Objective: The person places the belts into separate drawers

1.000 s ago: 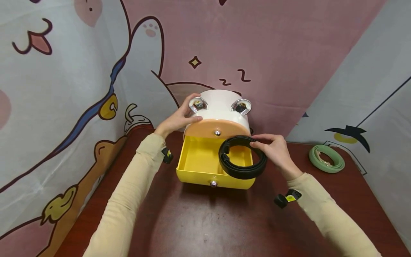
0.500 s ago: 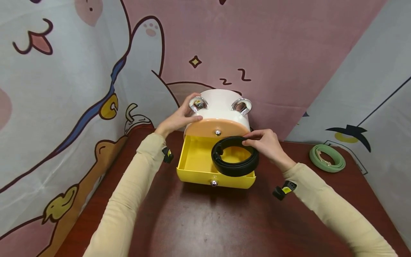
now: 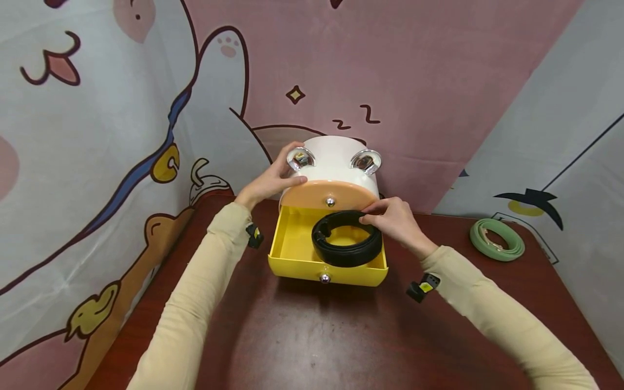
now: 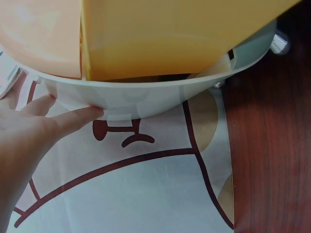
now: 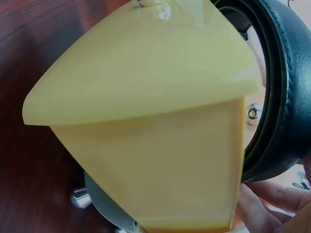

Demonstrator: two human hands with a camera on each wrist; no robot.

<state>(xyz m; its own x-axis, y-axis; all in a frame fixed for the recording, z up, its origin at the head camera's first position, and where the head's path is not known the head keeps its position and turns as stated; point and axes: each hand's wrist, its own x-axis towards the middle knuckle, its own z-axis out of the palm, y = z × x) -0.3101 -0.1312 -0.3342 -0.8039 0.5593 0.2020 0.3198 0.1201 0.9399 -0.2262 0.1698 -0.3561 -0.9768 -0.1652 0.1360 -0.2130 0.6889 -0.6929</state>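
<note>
A rolled black belt [image 3: 347, 255] hangs tilted over the right part of the pulled-out yellow drawer [image 3: 292, 268]. My right hand [image 3: 397, 221] pinches the belt at its far right edge, thumb toward the inside of the coil. In the right wrist view the coil [image 5: 296, 92] stands above the drawer's rim. The drawer belongs to a white cabinet [image 3: 333, 154] with shiny round ears and an orange upper drawer [image 3: 312, 195]. My left hand [image 3: 267, 184] rests on the cabinet's left side, its fingers [image 4: 80, 119] extended along the wall.
A rolled green belt [image 3: 509, 248] with a gold-coloured buckle lies at the right on the dark red-brown table [image 3: 312, 336]. Printed cloth [image 3: 414, 97] hangs close behind the cabinet and along both sides.
My right hand has carried the black belt to the left, further over the yellow drawer, and the coil has tipped flatter. The left hand stays on the cabinet.
</note>
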